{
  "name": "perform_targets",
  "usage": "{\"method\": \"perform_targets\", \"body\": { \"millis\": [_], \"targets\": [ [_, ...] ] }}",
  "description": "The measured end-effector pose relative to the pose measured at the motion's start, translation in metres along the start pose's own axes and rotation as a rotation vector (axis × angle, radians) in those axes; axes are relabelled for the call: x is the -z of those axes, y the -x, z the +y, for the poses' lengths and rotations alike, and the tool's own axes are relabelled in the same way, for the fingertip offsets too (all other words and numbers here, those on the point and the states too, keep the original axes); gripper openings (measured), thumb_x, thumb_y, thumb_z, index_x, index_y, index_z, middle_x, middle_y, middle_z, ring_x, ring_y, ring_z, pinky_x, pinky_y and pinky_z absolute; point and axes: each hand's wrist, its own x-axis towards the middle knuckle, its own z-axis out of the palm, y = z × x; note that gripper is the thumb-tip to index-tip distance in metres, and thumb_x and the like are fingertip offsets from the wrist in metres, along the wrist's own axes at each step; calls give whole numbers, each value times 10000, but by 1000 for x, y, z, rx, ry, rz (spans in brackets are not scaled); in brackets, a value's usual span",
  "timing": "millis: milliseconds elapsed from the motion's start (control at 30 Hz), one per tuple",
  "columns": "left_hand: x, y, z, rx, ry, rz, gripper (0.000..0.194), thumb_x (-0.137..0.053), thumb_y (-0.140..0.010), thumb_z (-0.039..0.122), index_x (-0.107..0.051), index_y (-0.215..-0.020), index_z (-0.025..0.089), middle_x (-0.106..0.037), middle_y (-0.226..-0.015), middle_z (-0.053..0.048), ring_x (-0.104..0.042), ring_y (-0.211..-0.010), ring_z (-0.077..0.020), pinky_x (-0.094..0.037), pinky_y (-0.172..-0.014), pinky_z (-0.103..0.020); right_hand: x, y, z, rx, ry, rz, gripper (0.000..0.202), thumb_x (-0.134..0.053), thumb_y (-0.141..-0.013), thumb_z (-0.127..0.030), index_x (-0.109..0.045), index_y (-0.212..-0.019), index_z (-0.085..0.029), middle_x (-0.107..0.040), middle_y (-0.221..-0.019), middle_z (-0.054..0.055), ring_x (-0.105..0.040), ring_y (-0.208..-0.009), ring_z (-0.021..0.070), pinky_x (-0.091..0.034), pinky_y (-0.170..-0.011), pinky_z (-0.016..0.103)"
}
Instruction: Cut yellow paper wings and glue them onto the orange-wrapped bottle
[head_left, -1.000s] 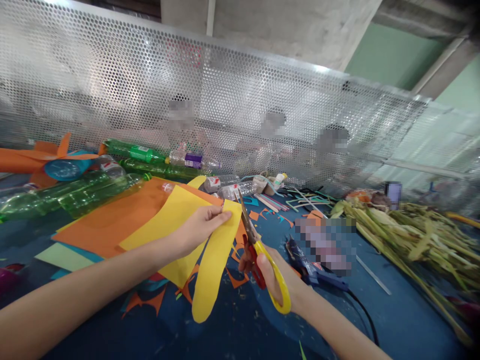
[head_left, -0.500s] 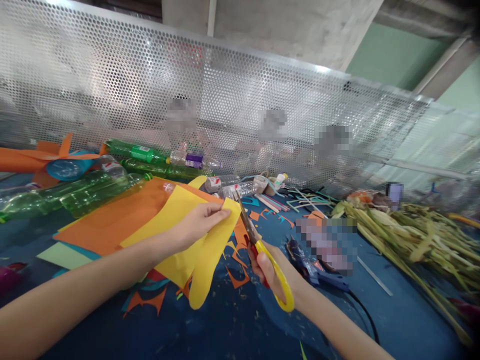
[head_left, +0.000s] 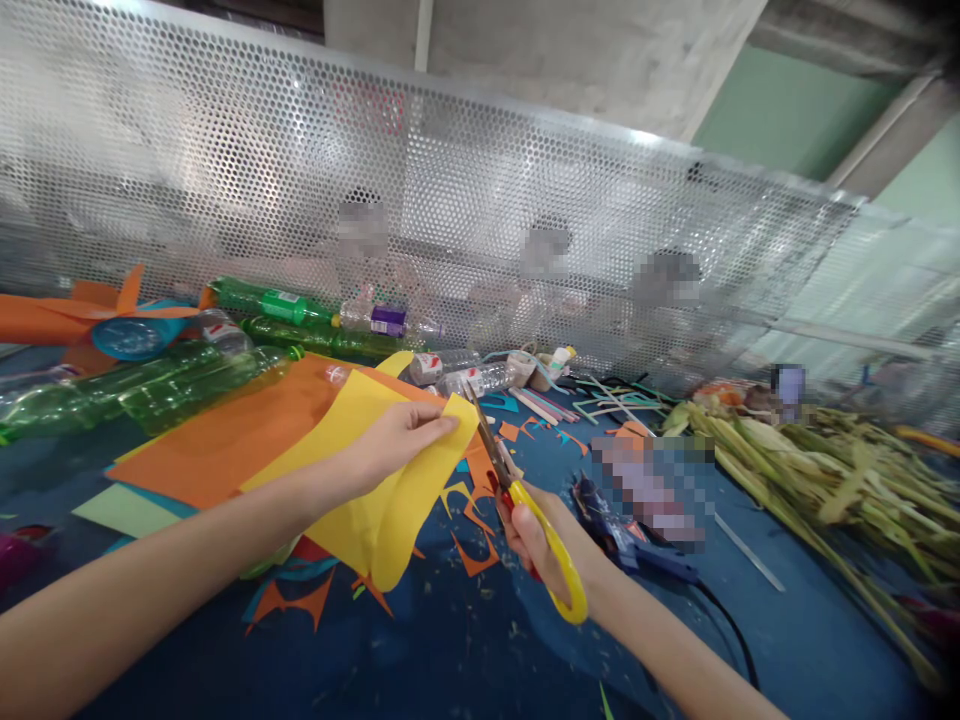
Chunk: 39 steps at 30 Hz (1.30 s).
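- Because the long yellow paper piece (head_left: 420,510) could flop, our left hand (head_left: 390,440) pinches its top.
- Our right hand (head_left: 534,535) grips red-and-yellow-handled metal scissors (head_left: 491,443) beside its edge.

A perforated metal panel (head_left: 465,190) is positioned across the rear of the blue tabletop (head_left: 255,680). Green plastic bottles (head_left: 202,390) are laid at the left, near a blue-ended object (head_left: 129,338) fitted with orange paper strips (head_left: 129,292). A clear bottle with a purple label (head_left: 388,321) is placed near the panel. Drinking straws (head_left: 551,407) are grouped at the centre rear. A blue corded tool (head_left: 664,562) is laid to the left of the corn husks (head_left: 817,470), which are heaped at the right. Orange paper offcuts (head_left: 475,557) are scattered on the surface.
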Motion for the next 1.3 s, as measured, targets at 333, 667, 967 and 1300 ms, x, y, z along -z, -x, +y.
{"method": "perform_targets", "body": {
  "millis": [333, 667, 967, 1300],
  "targets": [
    [15, -14, -11, -101, -149, 8, 288, -564, -774, 410, -612, -978, 212, -665, -759, -33, -619, -680, -173, -468, -602, -276, 1, -2, 3, -29, -35, -40, 513, -210, -839, -667, -354, -650, -213, -338, -480, -62, -296, -387, 74, -259, -361, 206],
    [-11, 13, -1, -385, -691, 118, 327, -427, -861, 402, -535, -645, 180, -535, -588, 8, -478, -553, -127, -346, -530, -249, -4, -1, 3, -119, -86, 8, 486, -273, -853, -629, -381, -622, -216, -358, -442, -53, -349, -369, 88, -281, -357, 207],
    [-39, 20, -40, 141, 78, -338, 423, -344, -822, 629, -351, -735, 215, -388, -576, 66, -467, -448, -105, -357, -456, -241, -10, 6, -2, -76, -336, 29, 620, -212, -724, -798, -408, -675, -211, -360, -429, -64, -337, -339, 90, -319, -333, 223],
    [-31, 16, -29, -190, 288, 7, 406, -275, -893, 516, -328, -642, 201, -291, -607, 51, -357, -502, -95, -332, -504, -249, -22, 8, 0, -86, -549, 48, 697, -303, -603, -871, -428, -740, -199, -377, -503, -62, -290, -336, 59, -270, -308, 208]
  ]
}}
